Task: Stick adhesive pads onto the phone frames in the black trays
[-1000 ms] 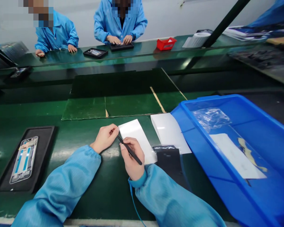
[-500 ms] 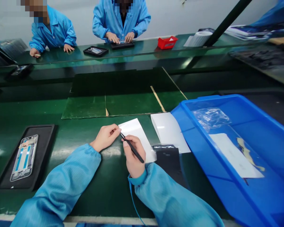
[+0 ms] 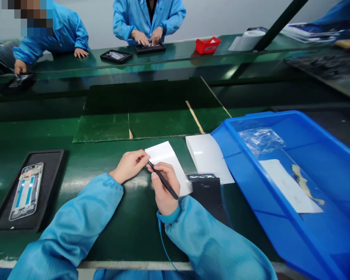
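Green counter (image 3: 128, 237), glossy, spans most of my feed. Directly on it I log: black tray (image 3: 47, 182), left of frame; flat green board (image 3: 157, 126), upper centre; white sheet (image 3: 167, 153), centre; second white sheet (image 3: 210, 157), right of centre; black sheet (image 3: 206, 194) just below that; blue bin (image 3: 259, 208), right side.
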Demonstrator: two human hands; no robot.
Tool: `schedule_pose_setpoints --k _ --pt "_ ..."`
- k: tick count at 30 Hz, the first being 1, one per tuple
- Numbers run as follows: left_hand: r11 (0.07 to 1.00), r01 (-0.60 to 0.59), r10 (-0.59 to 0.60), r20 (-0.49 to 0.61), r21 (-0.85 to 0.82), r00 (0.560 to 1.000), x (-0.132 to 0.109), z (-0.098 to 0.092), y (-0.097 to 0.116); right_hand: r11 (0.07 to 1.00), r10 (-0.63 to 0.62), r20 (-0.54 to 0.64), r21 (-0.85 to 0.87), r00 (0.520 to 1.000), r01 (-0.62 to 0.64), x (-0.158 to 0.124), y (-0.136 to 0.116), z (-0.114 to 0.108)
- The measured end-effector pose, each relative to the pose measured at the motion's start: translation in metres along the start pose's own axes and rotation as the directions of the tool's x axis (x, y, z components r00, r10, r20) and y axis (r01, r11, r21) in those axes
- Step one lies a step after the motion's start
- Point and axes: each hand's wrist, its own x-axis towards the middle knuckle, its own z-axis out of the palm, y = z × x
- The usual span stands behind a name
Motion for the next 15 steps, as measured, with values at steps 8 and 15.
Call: schedule_pose_setpoints --k 8,15 --pt "0.999 -0.01 0.011 0.018 -0.037 1.0 -0.0007 -0.0009 0.0005 1.0 0.01 -0.025 0.005 1.0 -0.01 0.0015 -0.001 0.0015" --pt "0.997 -0.013 0.015 0.028 -0.076 1.0 -0.0006 0.0003 -0.0045 0.999 0.004 0.002 -0.034 1.0 -0.004 0.001 0.0005 -0.0018"
